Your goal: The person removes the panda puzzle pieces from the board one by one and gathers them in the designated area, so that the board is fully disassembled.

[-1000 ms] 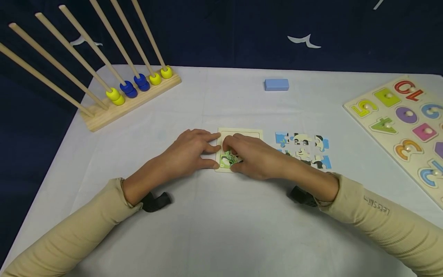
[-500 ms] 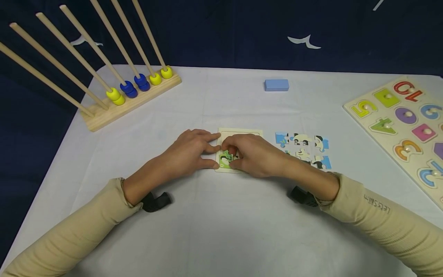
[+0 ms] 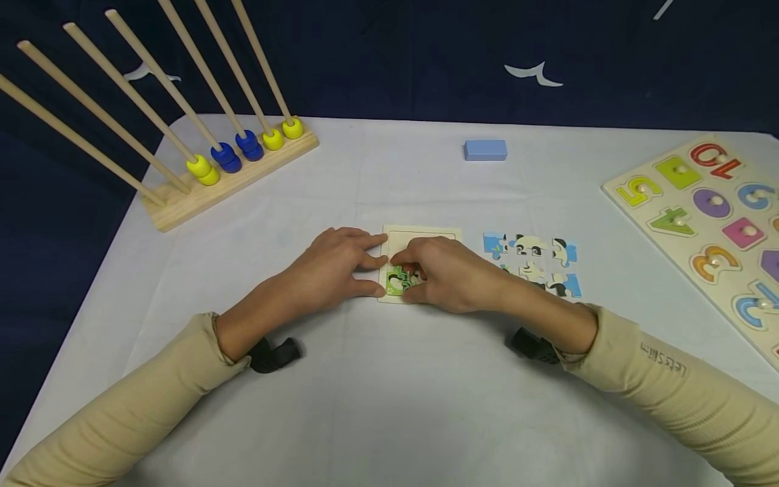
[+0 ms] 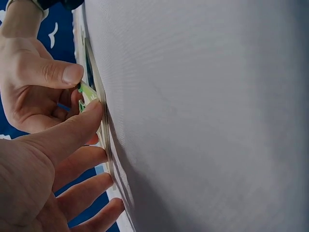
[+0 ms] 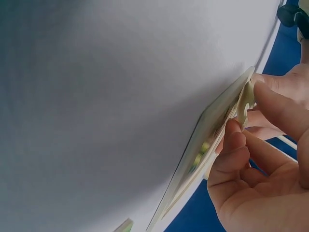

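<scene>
A shallow, pale wooden puzzle tray (image 3: 424,230) lies flat on the white table in the head view. My left hand (image 3: 322,267) rests along its left edge, with fingers and thumb spread and their tips on the border. Over the tray, my right hand (image 3: 456,276) pinches a green jigsaw piece (image 4: 89,92) between thumb and fingers. The piece stands tilted at the tray's near left corner, beside my left thumb (image 4: 79,123). In the right wrist view the pale back of that piece (image 5: 245,108) shows between the fingertips. My right hand hides much of the tray.
Several panda jigsaw pieces (image 3: 531,247) lie just right of the tray, partly behind my right forearm. A blue block (image 3: 485,150) sits farther back. At the back left stands a wooden bead abacus (image 3: 225,196); at the right lies a number peg board (image 3: 648,216).
My right hand has made small shifts at the tray's near left corner, turning the green piece slightly. My left hand has stayed in place on the tray's edge.
</scene>
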Motion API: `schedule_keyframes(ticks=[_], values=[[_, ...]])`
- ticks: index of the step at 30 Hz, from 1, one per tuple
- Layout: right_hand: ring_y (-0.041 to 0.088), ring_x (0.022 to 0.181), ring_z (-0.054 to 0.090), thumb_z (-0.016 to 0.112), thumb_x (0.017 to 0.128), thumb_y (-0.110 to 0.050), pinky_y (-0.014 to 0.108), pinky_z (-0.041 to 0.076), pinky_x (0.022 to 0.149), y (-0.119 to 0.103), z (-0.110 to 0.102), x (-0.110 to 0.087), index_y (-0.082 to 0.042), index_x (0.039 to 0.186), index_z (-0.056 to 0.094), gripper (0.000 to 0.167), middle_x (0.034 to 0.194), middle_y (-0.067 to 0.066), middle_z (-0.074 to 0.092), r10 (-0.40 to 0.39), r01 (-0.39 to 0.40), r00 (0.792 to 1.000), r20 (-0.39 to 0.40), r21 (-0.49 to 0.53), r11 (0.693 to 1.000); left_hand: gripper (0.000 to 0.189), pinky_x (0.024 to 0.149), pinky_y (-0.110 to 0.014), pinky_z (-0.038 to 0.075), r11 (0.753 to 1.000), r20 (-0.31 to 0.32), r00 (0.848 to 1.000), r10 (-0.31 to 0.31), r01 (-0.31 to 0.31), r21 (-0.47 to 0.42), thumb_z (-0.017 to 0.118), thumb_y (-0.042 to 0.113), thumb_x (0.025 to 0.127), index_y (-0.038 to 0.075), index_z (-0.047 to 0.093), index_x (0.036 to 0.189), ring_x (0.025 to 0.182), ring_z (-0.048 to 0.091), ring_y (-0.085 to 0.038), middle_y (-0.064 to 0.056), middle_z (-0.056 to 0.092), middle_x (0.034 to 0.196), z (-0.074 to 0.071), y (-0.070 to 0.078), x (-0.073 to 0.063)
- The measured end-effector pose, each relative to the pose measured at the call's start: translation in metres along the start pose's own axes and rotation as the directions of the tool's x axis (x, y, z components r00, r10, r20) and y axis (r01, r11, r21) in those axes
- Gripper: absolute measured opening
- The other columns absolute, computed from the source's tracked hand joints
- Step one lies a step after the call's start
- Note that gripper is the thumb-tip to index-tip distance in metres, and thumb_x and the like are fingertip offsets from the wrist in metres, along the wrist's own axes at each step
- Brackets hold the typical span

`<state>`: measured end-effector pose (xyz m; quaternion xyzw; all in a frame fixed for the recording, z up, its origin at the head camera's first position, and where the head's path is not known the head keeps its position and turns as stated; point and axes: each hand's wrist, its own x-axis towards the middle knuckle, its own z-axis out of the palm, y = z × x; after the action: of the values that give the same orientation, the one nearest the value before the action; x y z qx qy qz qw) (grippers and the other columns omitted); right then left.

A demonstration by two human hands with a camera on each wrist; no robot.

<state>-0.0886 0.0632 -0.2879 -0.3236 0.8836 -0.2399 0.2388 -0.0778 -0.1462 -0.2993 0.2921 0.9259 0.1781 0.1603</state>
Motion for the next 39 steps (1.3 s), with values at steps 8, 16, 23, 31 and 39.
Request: schedule_keyframes(ticks=[8, 16, 23, 31, 39], values=[[0.019, 0.082, 0.053, 0.078, 0.085, -0.014, 0.04, 0.039, 0.088, 0.002, -0.001, -0.002, 0.001, 0.124, 0.066, 0.044, 0.088, 0.001, 0.059, -0.054, 0.054, 0.998, -0.038, -0.01, 0.999, 0.052, 0.106, -0.052, 0.033, 1.0, 0.003, 1.0, 0.0, 0.0, 0.004, 0.078, 0.035, 0.086, 0.007, 0.066, 0.128, 0.136, 0.041, -0.034, -0.011, 0.045, 0.15, 0.001, 0.0, -0.001], [0.019, 0.08, 0.051, 0.077, 0.086, -0.012, 0.035, 0.041, 0.073, 0.01, -0.001, -0.012, 0.0, 0.122, 0.068, 0.039, 0.084, 0.001, 0.057, -0.081, 0.084, 0.993, -0.081, 0.035, 0.996, 0.052, 0.104, -0.054, 0.034, 1.0, -0.007, 1.0, 0.009, -0.009, 0.015, 0.077, 0.035, 0.086, 0.006, 0.066, 0.128, 0.135, 0.042, -0.034, -0.011, 0.046, 0.149, 0.0, 0.0, -0.002], [0.019, 0.082, 0.052, 0.081, 0.083, -0.014, 0.034, 0.044, 0.072, 0.02, -0.007, -0.03, -0.004, 0.12, 0.069, 0.041, 0.088, 0.001, 0.058, -0.055, 0.065, 0.989, -0.139, 0.068, 0.996, 0.051, 0.105, -0.054, 0.034, 1.0, -0.007, 1.0, 0.004, -0.004, 0.022, 0.078, 0.033, 0.086, 0.006, 0.067, 0.128, 0.135, 0.042, -0.035, -0.011, 0.046, 0.149, 0.0, 0.0, -0.001], [0.017, 0.085, 0.052, 0.08, 0.084, -0.014, 0.032, 0.044, 0.072, 0.03, -0.017, -0.055, -0.008, 0.123, 0.068, 0.042, 0.093, -0.001, 0.06, -0.063, 0.078, 0.981, -0.185, 0.072, 0.994, 0.052, 0.106, -0.057, 0.031, 1.0, -0.007, 1.0, -0.008, 0.008, 0.01, 0.078, 0.032, 0.086, 0.006, 0.066, 0.128, 0.135, 0.041, -0.035, -0.01, 0.046, 0.149, 0.0, 0.001, -0.001], [0.015, 0.082, 0.053, 0.082, 0.082, -0.012, 0.024, 0.044, 0.068, 0.043, -0.025, -0.076, -0.008, 0.121, 0.068, 0.042, 0.091, -0.003, 0.059, -0.115, 0.139, 0.961, -0.251, 0.079, 0.987, 0.052, 0.107, -0.065, 0.025, 1.0, -0.008, 1.0, -0.017, 0.017, 0.0, 0.078, 0.032, 0.086, 0.006, 0.066, 0.129, 0.136, 0.041, -0.036, -0.01, 0.046, 0.149, 0.002, 0.001, -0.001]])
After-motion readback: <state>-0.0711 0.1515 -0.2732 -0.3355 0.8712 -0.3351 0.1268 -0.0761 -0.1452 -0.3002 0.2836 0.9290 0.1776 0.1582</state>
